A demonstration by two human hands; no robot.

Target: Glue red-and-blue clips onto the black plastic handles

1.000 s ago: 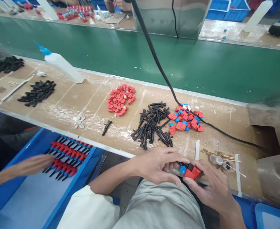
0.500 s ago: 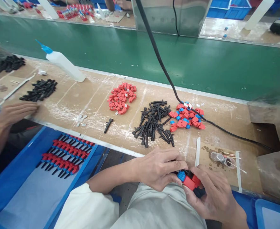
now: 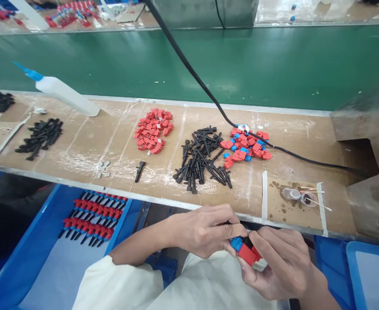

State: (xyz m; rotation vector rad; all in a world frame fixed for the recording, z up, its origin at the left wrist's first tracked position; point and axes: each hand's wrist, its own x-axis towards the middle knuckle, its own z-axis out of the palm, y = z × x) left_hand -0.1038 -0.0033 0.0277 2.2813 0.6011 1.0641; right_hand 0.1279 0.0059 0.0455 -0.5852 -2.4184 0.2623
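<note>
Both my hands meet over my lap, just below the bench edge. My left hand [image 3: 205, 230] is closed, its fingertips pinching a small red, blue and black plastic part [image 3: 245, 250]. My right hand [image 3: 278, 262] curls round the same part from the right and below. On the bench beyond lie a heap of black pins [image 3: 200, 163], a heap of red and blue parts [image 3: 245, 146] and a heap of plain red pieces [image 3: 153, 130].
A black cable [image 3: 208, 92] runs across the bench over a green belt [image 3: 241, 64]. A white squeeze bottle [image 3: 63, 90] lies at the left beside more black pins [image 3: 41, 135]. A blue tray [image 3: 31, 258] holds rows of finished parts [image 3: 92, 217]. Small cups with swabs [image 3: 300, 197] sit right.
My hands have drawn the part a little lower and closer to me. Another person's hand at the left edge has gone out of sight. My view has tipped downward.
</note>
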